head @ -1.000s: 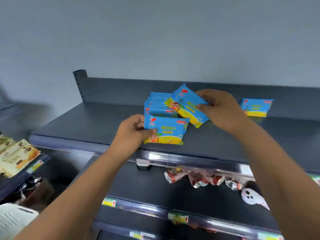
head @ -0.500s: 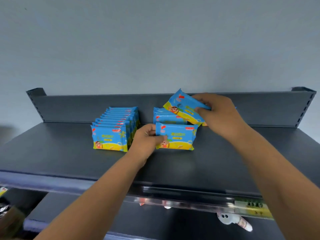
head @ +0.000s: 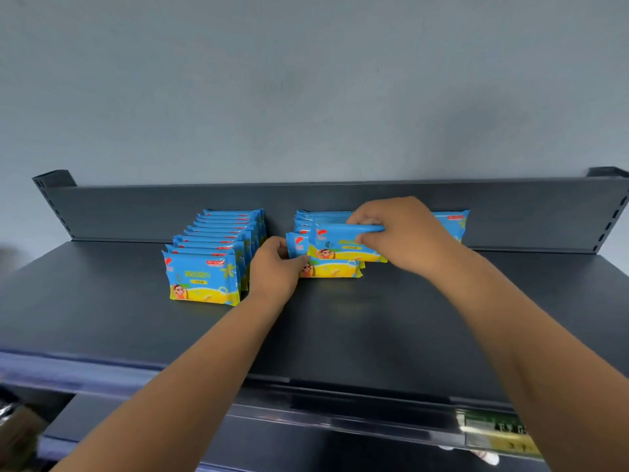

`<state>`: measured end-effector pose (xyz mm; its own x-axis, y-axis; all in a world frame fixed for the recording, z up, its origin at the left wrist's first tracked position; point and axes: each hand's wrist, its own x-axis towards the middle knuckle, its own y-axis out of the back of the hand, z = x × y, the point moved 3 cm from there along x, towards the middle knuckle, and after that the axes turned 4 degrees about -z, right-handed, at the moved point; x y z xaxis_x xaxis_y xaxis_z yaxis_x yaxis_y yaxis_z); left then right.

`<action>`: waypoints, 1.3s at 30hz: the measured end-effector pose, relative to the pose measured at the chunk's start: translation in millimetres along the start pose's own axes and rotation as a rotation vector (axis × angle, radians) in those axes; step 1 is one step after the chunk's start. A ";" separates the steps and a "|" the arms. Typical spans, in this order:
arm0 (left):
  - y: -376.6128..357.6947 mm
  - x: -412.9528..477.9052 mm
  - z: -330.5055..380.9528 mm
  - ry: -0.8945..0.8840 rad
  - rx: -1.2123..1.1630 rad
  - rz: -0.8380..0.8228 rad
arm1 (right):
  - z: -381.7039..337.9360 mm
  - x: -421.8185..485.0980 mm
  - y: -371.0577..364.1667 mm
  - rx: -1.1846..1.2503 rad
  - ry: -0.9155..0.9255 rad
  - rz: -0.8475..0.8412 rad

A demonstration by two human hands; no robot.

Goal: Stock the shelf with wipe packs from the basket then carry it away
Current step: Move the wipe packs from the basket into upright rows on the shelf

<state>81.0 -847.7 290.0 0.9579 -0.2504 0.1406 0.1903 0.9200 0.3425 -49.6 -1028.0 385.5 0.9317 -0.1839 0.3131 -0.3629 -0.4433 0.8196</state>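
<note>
The right hand (head: pixel 405 233) pinches a wipe pack (head: pixel 340 245) by its top, just right of the full row (head: pixel 211 260). The left hand (head: pixel 275 267) holds the short row's front pack (head: pixel 332 269) steady. Best to stand the new one straight, tight against it.

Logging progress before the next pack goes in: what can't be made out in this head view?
Basket: outside the head view, so remaining stock is unknown.
Middle row: mostly covered by the right hand and the held pack; uncountable. The left hand holds the front pack.
Far-right pack: partly behind the right hand.
Price label: blurred, unreadable.
</note>
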 end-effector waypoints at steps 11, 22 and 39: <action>5.1 4.8 0.8 -0.062 0.105 -0.111 | 3.7 19.5 -46.1 -0.221 -0.035 0.052; 4.1 0.1 12.7 -0.122 0.192 -0.180 | -6.4 26.6 -65.6 -0.283 0.032 0.124; 29.1 -24.6 51.8 -0.596 0.814 0.103 | -41.1 9.9 -58.0 -0.339 -0.021 0.169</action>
<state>51.8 -830.4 344.7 0.6560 -0.4953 0.5695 -0.3050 0.5163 0.8003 -18.8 -968.0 360.8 0.8573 -0.2492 0.4505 -0.4836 -0.0899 0.8707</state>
